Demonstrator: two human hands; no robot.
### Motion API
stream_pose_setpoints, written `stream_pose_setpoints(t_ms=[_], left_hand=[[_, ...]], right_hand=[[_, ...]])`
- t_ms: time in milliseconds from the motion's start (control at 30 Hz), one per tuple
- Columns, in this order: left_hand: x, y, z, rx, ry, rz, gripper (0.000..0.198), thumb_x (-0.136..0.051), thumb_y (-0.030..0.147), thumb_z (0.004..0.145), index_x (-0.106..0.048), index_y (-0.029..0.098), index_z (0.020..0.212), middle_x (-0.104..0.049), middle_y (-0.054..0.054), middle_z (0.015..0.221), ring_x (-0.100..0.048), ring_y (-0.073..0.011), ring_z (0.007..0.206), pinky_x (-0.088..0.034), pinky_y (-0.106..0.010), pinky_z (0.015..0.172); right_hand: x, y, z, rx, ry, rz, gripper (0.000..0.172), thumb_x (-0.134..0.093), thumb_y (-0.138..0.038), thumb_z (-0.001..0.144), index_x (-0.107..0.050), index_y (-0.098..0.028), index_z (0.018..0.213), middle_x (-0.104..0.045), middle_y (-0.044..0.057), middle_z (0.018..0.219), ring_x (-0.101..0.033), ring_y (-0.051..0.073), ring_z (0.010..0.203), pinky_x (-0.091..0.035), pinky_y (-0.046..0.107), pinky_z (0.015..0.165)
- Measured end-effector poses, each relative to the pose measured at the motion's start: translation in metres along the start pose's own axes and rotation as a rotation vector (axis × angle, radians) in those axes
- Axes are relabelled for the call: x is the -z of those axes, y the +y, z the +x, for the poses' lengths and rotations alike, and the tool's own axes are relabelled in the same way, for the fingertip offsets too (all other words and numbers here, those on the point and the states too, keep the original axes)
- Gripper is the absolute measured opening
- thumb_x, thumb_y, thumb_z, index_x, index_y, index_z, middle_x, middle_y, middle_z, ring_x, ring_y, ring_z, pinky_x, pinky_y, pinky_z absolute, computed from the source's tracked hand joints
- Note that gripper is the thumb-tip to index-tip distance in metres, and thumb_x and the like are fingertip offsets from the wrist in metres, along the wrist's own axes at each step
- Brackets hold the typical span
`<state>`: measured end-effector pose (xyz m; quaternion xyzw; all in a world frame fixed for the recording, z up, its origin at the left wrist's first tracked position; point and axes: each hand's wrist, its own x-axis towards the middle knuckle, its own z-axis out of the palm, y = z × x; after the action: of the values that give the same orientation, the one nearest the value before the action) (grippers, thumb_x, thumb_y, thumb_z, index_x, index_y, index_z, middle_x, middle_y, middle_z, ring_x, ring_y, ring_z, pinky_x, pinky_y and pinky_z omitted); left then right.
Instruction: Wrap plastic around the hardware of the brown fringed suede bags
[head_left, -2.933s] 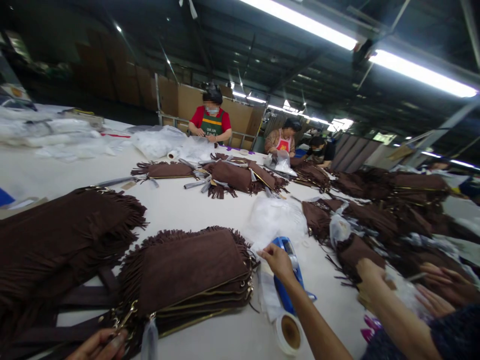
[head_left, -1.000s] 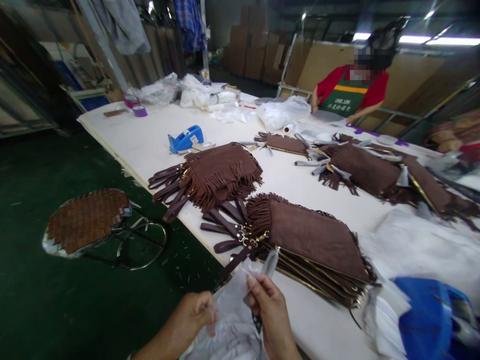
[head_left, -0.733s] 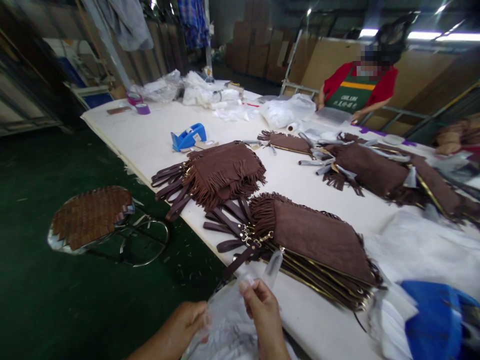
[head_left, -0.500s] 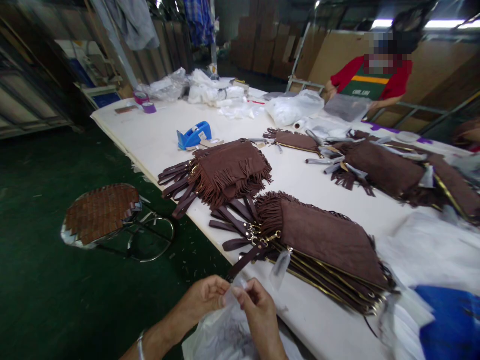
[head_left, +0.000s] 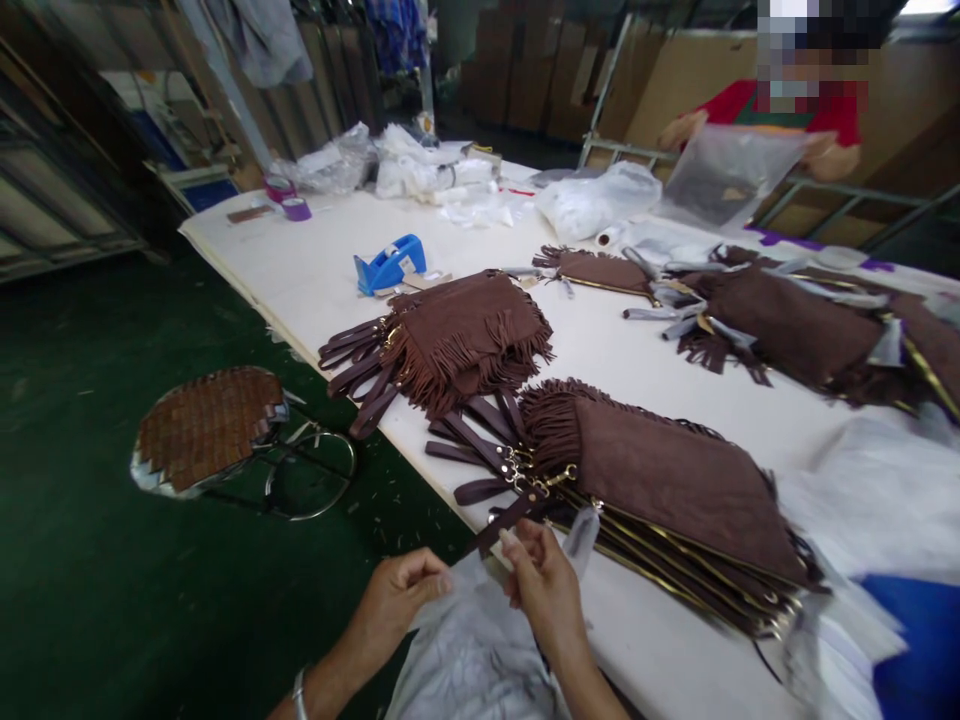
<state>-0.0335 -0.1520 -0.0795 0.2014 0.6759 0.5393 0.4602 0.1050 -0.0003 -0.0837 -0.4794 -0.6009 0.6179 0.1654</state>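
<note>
I'm on the head cam, remote, both hands low in view. Key relation: the strap (head_left: 517, 512) on the near stack of bags (head_left: 675, 480) lies just ahead of the R hand (head_left: 541, 575), slightly to its L. Its long axis slants from the gold clasps (head_left: 517, 465) down-left twd the gap betw. the hands; lower end is hard to make out. R hand is nearer; L hand (head_left: 411, 595) sits lower and further L, apart from the strap.

R fingers: pinched on a pale strip (head_left: 498, 555), film or paper, can't tell. It's right by the strap's lower end; can't tell if they touch. L fingers: curled in, thumb against forefinger; the thin plastic (head_left: 471, 585) comes up near the tips, but can't tell if they grip it. The stack's own long axis runs back-left to front-right along the table (head_left: 622, 640), zips facing the near edge. A clear sleeve (head_left: 583, 538) hangs off the top bag's zip end, just behind the R hand.

Count: 2 hands, 2 neat stacks incl. the far stack (head_left: 469, 330); bags per stack approx. several, layers too tight to count. Straps: several per stack, overlapping, no exact no. 1 small bag (head_left: 604, 270) lies beyond, next to 1 loose pile (head_left: 795, 320). 1 blue tape dispenser (head_left: 391, 265), 2 purple tape rolls (head_left: 296, 209), 1 stool (head_left: 206, 430) on the floor. 1 co-worker opp., 2 hands on 1 clear bag (head_left: 731, 180).
</note>
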Motion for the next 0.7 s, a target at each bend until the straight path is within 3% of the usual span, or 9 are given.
stream_pose_setpoints(t_ms=[200,400,533,700], left_hand=[[0.015,0.003,-0.003,-0.064,0.019,0.130,0.026,-0.061,0.040,0.084,-0.072,0.017,0.080,-0.070,-0.005,0.086,-0.060,-0.0208,0.084,-0.043,-0.027,0.076],[0.026,-0.009,0.000,0.088,0.077,-0.104,0.030,-0.075,0.043,0.070,-0.067,0.014,0.074,-0.065,-0.001,0.065,-0.054,-0.0137,0.058,-0.038,-0.023,0.057],[0.028,-0.014,-0.002,0.134,0.111,-0.231,0.030,-0.079,0.040,0.066,-0.064,0.014,0.071,-0.066,-0.002,0.067,-0.055,-0.0138,0.060,-0.040,-0.024,0.059],[0.025,-0.018,-0.001,0.141,0.126,-0.208,0.029,-0.079,0.039,0.066,-0.065,0.014,0.071,-0.067,-0.003,0.069,-0.057,-0.0147,0.063,-0.042,-0.025,0.061]], right_hand=[[-0.017,-0.004,0.017,0.020,-0.014,-0.116,0.034,-0.060,-0.054,0.077,-0.060,-0.020,0.081,-0.059,-0.003,0.056,-0.052,0.013,0.038,-0.037,0.022,0.037],[-0.021,-0.005,0.015,-0.029,-0.047,0.138,0.037,-0.069,-0.052,0.072,-0.065,-0.018,0.085,-0.057,-0.003,0.060,-0.045,0.010,0.045,-0.033,0.020,0.039],[-0.022,-0.014,0.006,-0.062,-0.090,0.299,0.038,-0.072,-0.049,0.070,-0.066,-0.016,0.088,-0.059,-0.001,0.064,-0.051,0.012,0.052,-0.038,0.020,0.041],[-0.026,-0.020,-0.001,-0.088,-0.151,0.444,0.034,-0.072,-0.046,0.073,-0.062,-0.016,0.084,-0.060,-0.001,0.065,-0.055,0.011,0.053,-0.044,0.021,0.046]])
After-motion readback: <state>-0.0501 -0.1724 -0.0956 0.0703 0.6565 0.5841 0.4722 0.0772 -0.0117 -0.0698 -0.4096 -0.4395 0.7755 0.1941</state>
